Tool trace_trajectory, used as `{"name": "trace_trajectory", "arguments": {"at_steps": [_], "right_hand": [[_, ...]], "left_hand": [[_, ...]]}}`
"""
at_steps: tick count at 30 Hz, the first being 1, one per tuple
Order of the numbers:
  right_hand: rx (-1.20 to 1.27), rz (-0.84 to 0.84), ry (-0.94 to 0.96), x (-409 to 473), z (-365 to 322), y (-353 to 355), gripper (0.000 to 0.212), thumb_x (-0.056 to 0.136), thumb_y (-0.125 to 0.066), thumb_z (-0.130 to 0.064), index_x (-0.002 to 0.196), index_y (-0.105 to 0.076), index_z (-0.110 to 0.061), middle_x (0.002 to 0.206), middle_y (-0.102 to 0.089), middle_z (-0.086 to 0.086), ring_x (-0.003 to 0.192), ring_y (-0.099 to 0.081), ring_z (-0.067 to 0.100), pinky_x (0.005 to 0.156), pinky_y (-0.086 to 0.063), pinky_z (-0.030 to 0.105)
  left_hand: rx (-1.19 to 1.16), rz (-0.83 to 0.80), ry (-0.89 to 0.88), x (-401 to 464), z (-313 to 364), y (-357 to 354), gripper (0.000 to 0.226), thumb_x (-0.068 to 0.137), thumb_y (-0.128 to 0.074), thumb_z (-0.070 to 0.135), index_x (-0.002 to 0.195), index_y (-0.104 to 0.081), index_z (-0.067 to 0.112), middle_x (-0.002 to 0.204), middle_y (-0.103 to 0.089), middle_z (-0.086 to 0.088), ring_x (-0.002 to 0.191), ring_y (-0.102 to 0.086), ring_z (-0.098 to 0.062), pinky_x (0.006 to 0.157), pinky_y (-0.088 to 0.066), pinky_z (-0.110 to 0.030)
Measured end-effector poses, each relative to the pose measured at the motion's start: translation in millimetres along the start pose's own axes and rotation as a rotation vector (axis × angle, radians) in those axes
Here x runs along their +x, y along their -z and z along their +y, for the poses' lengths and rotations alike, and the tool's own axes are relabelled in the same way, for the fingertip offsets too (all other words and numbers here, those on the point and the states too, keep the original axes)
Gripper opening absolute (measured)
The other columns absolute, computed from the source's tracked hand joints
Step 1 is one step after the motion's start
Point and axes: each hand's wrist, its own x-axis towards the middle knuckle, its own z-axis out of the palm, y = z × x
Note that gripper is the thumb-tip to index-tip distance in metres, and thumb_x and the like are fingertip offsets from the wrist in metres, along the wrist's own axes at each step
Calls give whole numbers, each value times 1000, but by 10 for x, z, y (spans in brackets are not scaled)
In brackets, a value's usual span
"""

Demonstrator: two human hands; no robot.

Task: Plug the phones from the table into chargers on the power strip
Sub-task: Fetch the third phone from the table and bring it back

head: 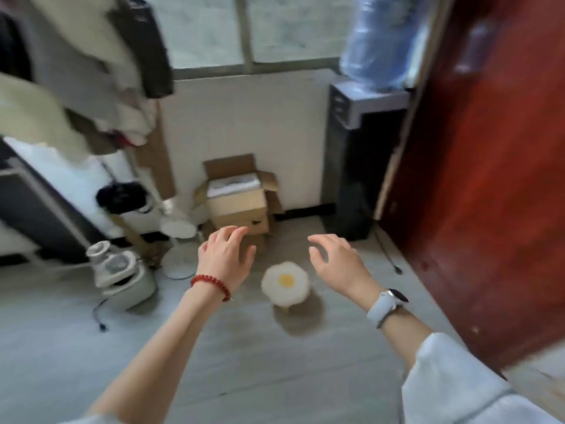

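No phone, charger or power strip shows in this blurred view, so where the task's things lie cannot be told. Both hands reach forward over the floor (76, 341), holding nothing. The left hand (224, 258) has its fingers (235, 235) loosely spread and slightly bent, with a red bead bracelet (211, 284) at the wrist. The right hand (337, 264) is the same — fingers (324, 240) relaxed, gently curved, gripping nothing — with a watch (394, 296) on a pale band at the wrist and a light sleeve (452, 384) pushed up the forearm.

Between and below the 2 hands, on the floor, stands a small stool (286, 281) with a fried-egg cushion: white with a yellow centre. Beyond the left hand, against the white wall, sits an open cardboard box (241, 203) on a second box. To the left on the floor is a pale appliance (122, 278) with a dark cable (99, 315) lying loose beside it, and near it a white fan (179, 240) — blurred. At the right stands a water dispenser (354, 166) with a blue bottle (382, 41) on top, next to a dark red door (489, 179). Clothes (76, 62) hang at upper left.
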Motion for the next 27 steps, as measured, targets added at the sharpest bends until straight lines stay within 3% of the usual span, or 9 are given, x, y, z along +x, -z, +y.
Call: {"name": "trace_trajectory", "arguments": {"at_steps": [12, 22, 27], "right_hand": [[-15, -433, 515, 1212, -2466, -2180, 35, 94, -38, -33, 126, -48, -22, 134, -52, 2, 125, -43, 25, 104, -31, 39], [-73, -635, 828, 2361, -4216, -3821, 36, 92, -41, -32, 126, -48, -20, 131, -53, 5, 122, -45, 26, 100, -38, 41], [-68, -714, 1007, 2409, -5127, -4735, 36, 92, -42, -31, 125, -49, -19, 129, -53, 6, 122, -43, 27, 100, -36, 39]], "left_hand": [[212, 206, 563, -511, -2806, 1051, 44, 87, -45, 47, 124, -48, 24, 131, -51, 0, 124, -42, -20, 95, -33, -40], [214, 330, 908, -139, -4701, 1565, 43, 87, -48, 41, 125, -49, 20, 129, -52, -4, 121, -44, -23, 100, -31, -43], [184, 395, 1115, -403, -5491, 1740, 41, 85, -52, 37, 123, -50, 20, 127, -52, -5, 120, -44, -25, 99, -31, -40]]}}
